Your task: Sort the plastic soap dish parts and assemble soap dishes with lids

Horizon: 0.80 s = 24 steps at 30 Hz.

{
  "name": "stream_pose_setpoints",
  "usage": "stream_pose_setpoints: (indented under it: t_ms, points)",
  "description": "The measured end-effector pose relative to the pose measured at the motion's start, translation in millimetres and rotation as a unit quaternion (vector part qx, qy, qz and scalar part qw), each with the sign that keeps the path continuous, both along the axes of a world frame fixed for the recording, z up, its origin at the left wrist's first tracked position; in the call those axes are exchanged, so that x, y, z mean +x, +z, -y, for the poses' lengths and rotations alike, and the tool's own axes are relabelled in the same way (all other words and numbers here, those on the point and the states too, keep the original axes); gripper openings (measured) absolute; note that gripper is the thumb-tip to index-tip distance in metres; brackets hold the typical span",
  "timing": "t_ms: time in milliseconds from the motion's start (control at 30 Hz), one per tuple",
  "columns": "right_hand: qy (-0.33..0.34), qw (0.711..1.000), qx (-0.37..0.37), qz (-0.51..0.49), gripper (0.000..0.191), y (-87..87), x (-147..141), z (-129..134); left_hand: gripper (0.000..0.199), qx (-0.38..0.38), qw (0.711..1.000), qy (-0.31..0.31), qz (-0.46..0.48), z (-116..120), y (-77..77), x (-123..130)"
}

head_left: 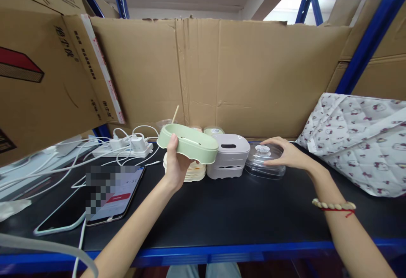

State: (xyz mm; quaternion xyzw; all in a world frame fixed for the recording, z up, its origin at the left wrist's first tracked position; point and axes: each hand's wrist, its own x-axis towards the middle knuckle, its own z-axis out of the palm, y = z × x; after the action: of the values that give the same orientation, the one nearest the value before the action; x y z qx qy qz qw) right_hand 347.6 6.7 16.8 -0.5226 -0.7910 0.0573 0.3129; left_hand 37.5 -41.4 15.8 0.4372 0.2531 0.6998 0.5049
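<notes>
A light green oval plastic tray (190, 143) with a wavy lower edge is held up by my left hand (177, 159), thumb on its near wall. It is tilted over a stack of cream wavy-edged pieces (196, 172). Beside these stand stacked pale lilac oval holders (227, 155), the top one with a slot. My right hand (285, 153) is at the clear domed lids (266, 170) on the right. Its thumb and fingers are spread on either side of the round clear knob (262, 150); whether they touch it is hard to tell.
Two phones (117, 202) lie on the black tabletop (253, 214), left of a white power strip (139, 147) with tangled cables. A patterned quilted bag (364, 143) sits at the right. Cardboard (253, 71) walls the back, and a large box (47, 79) overhangs the left.
</notes>
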Motion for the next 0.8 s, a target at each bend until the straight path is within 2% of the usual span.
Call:
stream_pose_setpoints:
  t_ms: [233, 367, 433, 500, 567, 633, 700, 767, 800]
  points:
    - [-0.009, 0.999, -0.034, 0.007, 0.066, -2.6, 0.4, -0.3, 0.063, -0.004, 1.0, 0.011, 0.027, 0.2, 1.4, -0.1]
    - [-0.013, 0.999, -0.039, -0.028, 0.066, -4.0, -1.5, -1.1, 0.065, -0.008, 0.999, -0.018, 0.028, -1.3, -1.0, -0.5]
    - [-0.018, 0.997, 0.031, -0.062, 0.059, -3.2, -5.4, -1.6, 0.071, -0.011, 0.999, -0.043, 0.021, -2.9, -3.4, -1.0]
    - [-0.035, 0.979, 0.158, -0.127, 0.044, -1.4, -12.4, -1.8, 0.081, -0.014, 0.998, -0.066, 0.003, -5.0, -6.7, -2.1]
    - [-0.066, 0.937, 0.274, -0.208, 0.03, 1.5, -23.0, -0.9, 0.092, -0.016, 0.997, -0.066, -0.033, -7.0, -10.1, -3.7]
    - [-0.084, 0.895, 0.346, -0.27, 0.022, 6.3, -38.2, 1.9, 0.101, -0.017, 0.995, -0.048, -0.085, -8.3, -12.4, -5.5]
    - [-0.054, 0.881, 0.377, -0.281, 0.021, 13.9, -58.4, 6.9, 0.106, -0.009, 0.99, -0.038, -0.132, -8.6, -13.0, -7.1]
    - [0.043, 0.903, 0.354, -0.238, 0.016, 24.4, -83.1, 13.7, 0.107, 0.005, 0.988, -0.036, -0.152, -8.5, -12.3, -8.3]
    - [0.11, 0.921, 0.315, -0.2, 0.014, 30.4, -96.6, 17.5, 0.106, 0.012, 0.988, -0.035, -0.151, -8.5, -11.8, -8.9]
